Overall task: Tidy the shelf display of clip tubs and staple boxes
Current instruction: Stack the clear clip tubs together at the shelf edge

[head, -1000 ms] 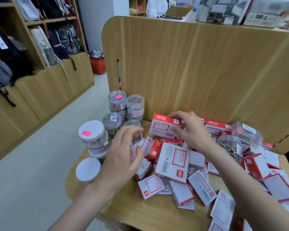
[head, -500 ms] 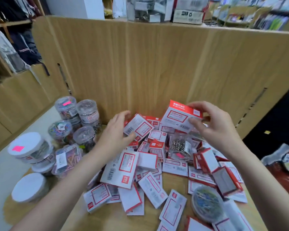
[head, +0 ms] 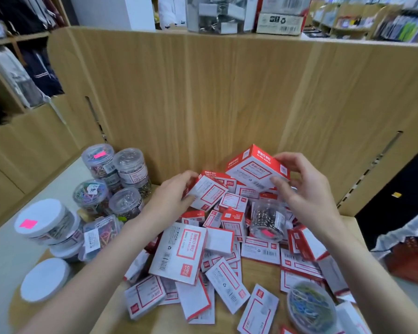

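Holding a red-and-white staple box (head: 257,170) up off the pile, R hand (head: 307,194) pinches it w/ thumb on the near face and fingers over the far right end; box is tilted, above the heap, close to the wooden back panel (head: 203,104). L hand (head: 169,200) lies on a second staple box (head: 209,192) at the far-left edge of the pile, fingers curled over its far edge, thumb side hidden; it seems closed on it, box still among the others. Hands apart, one box each.

Pile: many more staple boxes (head: 179,251) lie jumbled on the wooden shelf (head: 258,271), mid to right, overlapping at all angles. One clear clip tub (head: 267,220) of silver clips lies on its side in the pile, just near of R hand. Another tub w/ coloured clips (head: 310,307) sits near right, lid up.

Left side: clear clip tubs (head: 116,179) stand upright, some stacked, grouped by the panel's left end. White-lidded tubs (head: 42,222) nearer left, one w/ pink sticker; a lone white-lidded tub (head: 45,279) nearest.
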